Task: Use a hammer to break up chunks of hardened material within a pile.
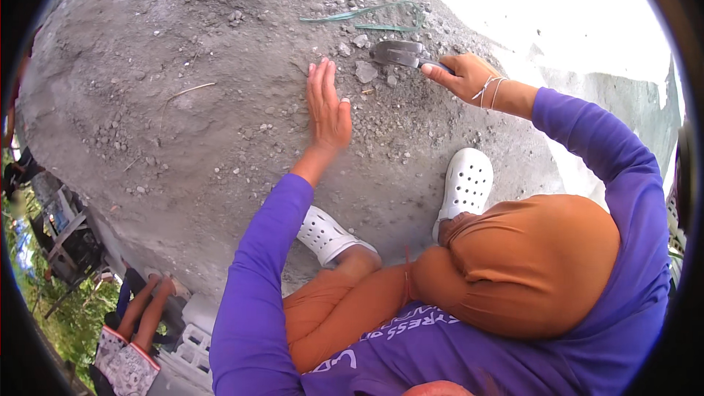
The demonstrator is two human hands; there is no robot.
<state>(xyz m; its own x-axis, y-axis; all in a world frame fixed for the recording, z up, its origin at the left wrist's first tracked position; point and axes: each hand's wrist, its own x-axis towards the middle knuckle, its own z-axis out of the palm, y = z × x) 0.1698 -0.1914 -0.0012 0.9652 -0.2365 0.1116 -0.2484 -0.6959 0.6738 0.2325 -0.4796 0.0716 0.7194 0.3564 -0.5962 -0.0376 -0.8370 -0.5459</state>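
My right hand (469,77) is closed round the dark handle of a small hand trowel (400,52). Its grey metal blade points left and rests among loose gravel (411,106) and grey dirt. A pale flat stone (366,71) lies just below the blade, with smaller stones close by. To the left, my left hand (330,106) is held low over the ground, or touching it, with its fingers stretched out. Nothing is in it. Beyond the trowel lies a thin green plastic strap (359,13), bent into a loop.
My feet, in white clogs (468,182), stand on the dusty ground near my hands. A bright pale surface (557,0) borders the dirt at the upper right. At the lower left are grey hollow blocks (192,352) and another person's bare legs (147,312).
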